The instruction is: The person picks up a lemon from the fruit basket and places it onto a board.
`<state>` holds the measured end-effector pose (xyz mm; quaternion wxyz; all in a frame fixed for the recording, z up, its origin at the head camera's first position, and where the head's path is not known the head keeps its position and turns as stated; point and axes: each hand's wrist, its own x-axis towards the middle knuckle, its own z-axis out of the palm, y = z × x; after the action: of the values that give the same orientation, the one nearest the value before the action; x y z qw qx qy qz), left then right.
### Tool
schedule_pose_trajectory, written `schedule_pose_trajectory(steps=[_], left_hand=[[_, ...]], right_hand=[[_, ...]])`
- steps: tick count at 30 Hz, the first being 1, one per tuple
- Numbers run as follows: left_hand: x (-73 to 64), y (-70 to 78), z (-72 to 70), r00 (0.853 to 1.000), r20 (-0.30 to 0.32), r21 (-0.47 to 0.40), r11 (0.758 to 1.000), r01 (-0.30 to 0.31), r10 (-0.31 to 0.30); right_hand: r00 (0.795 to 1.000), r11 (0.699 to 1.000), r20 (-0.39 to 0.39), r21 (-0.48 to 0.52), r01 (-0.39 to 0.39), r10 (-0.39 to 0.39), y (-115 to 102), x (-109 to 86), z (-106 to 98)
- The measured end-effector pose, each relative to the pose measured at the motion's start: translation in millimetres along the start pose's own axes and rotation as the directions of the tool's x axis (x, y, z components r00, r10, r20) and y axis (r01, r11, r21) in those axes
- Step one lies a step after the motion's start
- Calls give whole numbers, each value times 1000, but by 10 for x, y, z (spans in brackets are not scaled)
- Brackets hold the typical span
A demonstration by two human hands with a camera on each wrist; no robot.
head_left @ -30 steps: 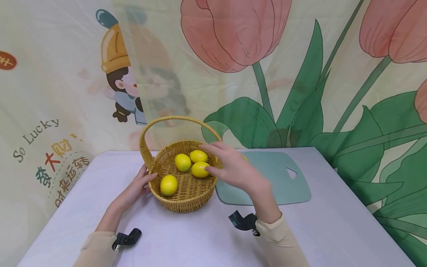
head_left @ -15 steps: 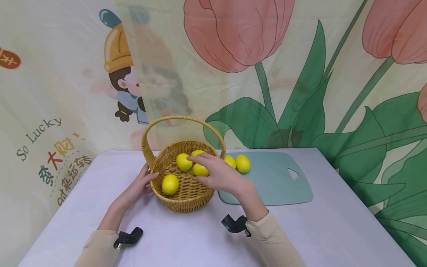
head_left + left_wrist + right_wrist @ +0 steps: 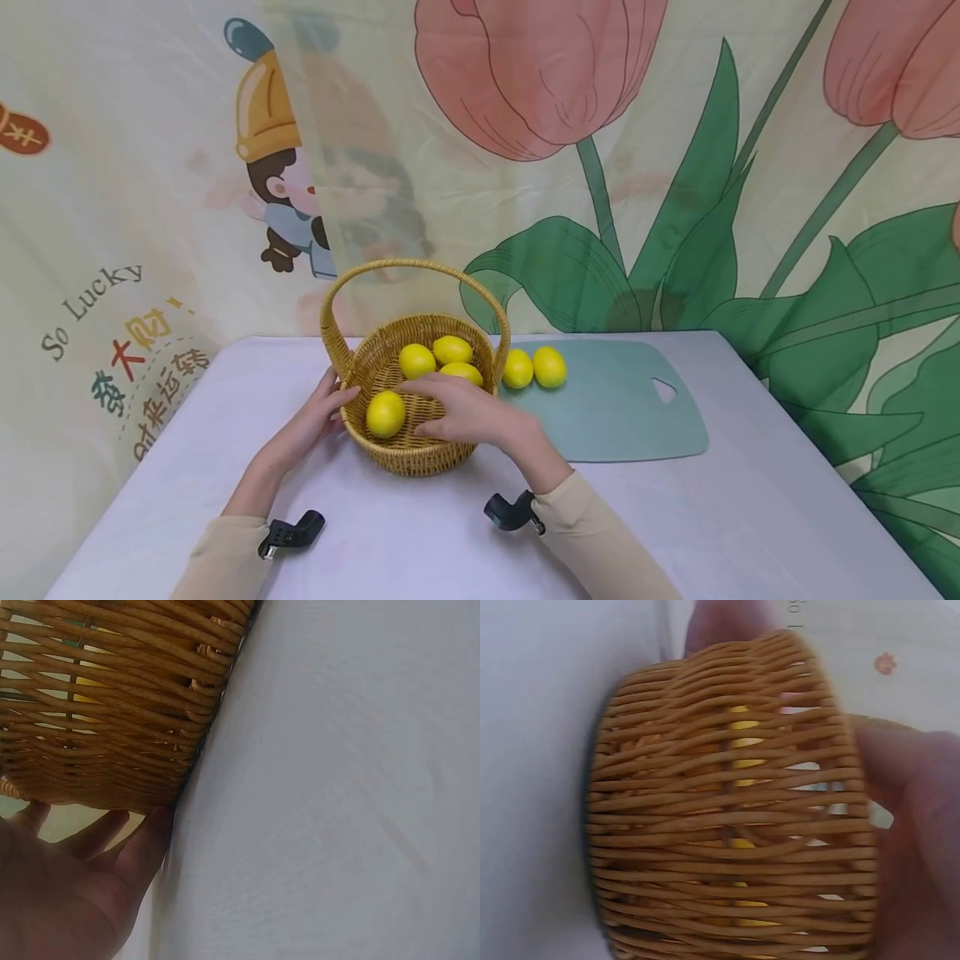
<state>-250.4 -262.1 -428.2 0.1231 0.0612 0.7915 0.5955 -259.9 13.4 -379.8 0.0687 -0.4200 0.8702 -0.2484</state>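
Observation:
A wicker basket point(image 3: 408, 462) with a tall handle stands on the table, with several lemons inside. My left hand point(image 3: 303, 429) touches its left side; in the left wrist view the fingers point(image 3: 146, 840) are spread against the outer weave. My right hand point(image 3: 468, 412) reaches over the basket's right rim, fingers apart from the thumb and nothing held. Its fingertips are close to the near-left lemon point(image 3: 386, 415). Another lemon point(image 3: 461, 372) is partly hidden behind this hand. Farther back lie a lemon point(image 3: 417, 361) and a lemon point(image 3: 452, 350). The right wrist view shows mostly the basket wall point(image 3: 727, 825).
A pale green cutting board point(image 3: 615, 417) lies right of the basket, partly behind it. Two lemons, a left one point(image 3: 517, 369) and a right one point(image 3: 550, 367), sit on its back left part. A printed cloth point(image 3: 525, 192) hangs behind the white table point(image 3: 750, 500).
My right hand has moved left and forward-down over the basket, from its right rim toward the near-left lemon, uncovering the two lemons on the board. My left hand stays at the basket's side.

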Motion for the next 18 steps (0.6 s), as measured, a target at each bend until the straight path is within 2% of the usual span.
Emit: schedule_pose_trajectory(steps=[11,18], left_hand=[[-8,3,-3,1000,6,-3,1000,5,-5],[-7,11,-6,1000,6,0,1000,0,0]], right_hand=[[997,999,59,-21,43,-42,-14,166,170],[998,999,68,-32,10,-8,-18,202,196]])
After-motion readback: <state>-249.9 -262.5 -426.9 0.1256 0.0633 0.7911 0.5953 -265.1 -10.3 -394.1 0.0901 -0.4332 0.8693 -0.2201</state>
